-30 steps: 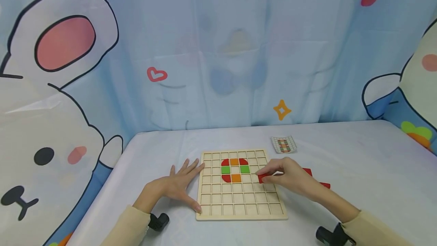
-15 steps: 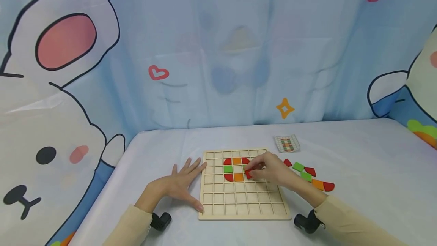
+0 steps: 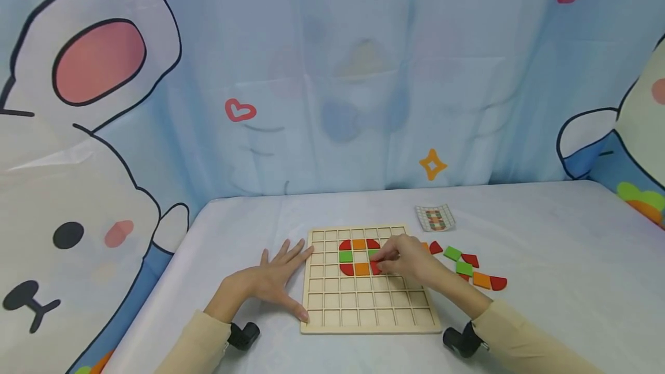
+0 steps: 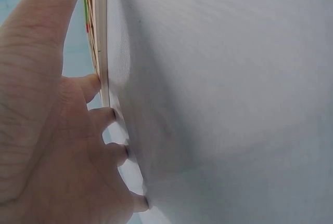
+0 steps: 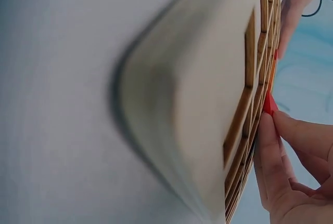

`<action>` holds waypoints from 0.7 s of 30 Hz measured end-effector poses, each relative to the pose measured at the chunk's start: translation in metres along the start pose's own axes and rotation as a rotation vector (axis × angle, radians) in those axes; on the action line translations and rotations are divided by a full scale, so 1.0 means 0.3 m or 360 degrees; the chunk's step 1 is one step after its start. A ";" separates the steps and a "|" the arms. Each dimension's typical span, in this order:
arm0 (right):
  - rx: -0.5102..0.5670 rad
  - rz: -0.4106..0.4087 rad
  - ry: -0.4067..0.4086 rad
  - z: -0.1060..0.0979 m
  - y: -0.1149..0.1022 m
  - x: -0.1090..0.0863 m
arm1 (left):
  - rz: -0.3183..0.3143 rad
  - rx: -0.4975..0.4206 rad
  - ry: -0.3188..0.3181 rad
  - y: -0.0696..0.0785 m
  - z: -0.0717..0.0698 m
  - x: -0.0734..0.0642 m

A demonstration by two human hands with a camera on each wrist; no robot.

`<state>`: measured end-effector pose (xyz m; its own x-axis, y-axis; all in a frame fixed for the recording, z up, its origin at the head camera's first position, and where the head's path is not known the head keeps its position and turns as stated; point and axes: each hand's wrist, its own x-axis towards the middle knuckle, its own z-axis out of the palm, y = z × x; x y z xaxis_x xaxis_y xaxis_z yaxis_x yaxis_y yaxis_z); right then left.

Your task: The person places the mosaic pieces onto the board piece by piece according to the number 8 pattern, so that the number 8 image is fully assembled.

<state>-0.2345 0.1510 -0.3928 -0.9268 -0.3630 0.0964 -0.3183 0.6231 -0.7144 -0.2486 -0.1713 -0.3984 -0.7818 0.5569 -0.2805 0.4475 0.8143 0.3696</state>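
A wooden grid board [image 3: 368, 301] lies on the table, with red, orange and green tiles set in a ring near its upper middle. My left hand [image 3: 272, 277] is spread at the board's left edge, thumb and forefinger touching it. In the left wrist view, the other fingertips of the left hand [image 4: 67, 146] rest on the cloth. My right hand [image 3: 410, 260] pinches a red tile [image 3: 375, 268] at the ring's lower right cell. The right wrist view shows the red tile [image 5: 269, 103] tilted between thumb and fingers. Part of a green tile [image 3: 372, 254] is hidden by the hand.
Right of the board lie several loose tiles, among them a green tile [image 3: 452, 253], an orange tile [image 3: 481, 280] and a red rounded tile [image 3: 498, 283]. Behind them sits a small pattern card [image 3: 435, 218]. A printed blue curtain [image 3: 332, 74] hangs behind the table.
My right hand has moved left across the board with the red tile, down to the ring's lower right cell. The loose tiles have come into view. My left hand stays at the board's edge.
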 end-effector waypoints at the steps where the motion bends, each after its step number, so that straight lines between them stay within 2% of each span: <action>1: -0.0017 -0.0011 0.0006 0.000 0.000 0.000 | 0.0002 -0.0001 0.0001 0.000 -0.001 0.000; 21: -0.0183 -0.0011 0.0044 0.021 -0.024 0.008 | -0.0012 -0.0004 0.0003 0.000 -0.002 0.002</action>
<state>-0.2332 0.1412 -0.3917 -0.9291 -0.3493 0.1213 -0.3441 0.6967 -0.6295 -0.2494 -0.1710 -0.3980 -0.7860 0.5504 -0.2814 0.4405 0.8181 0.3699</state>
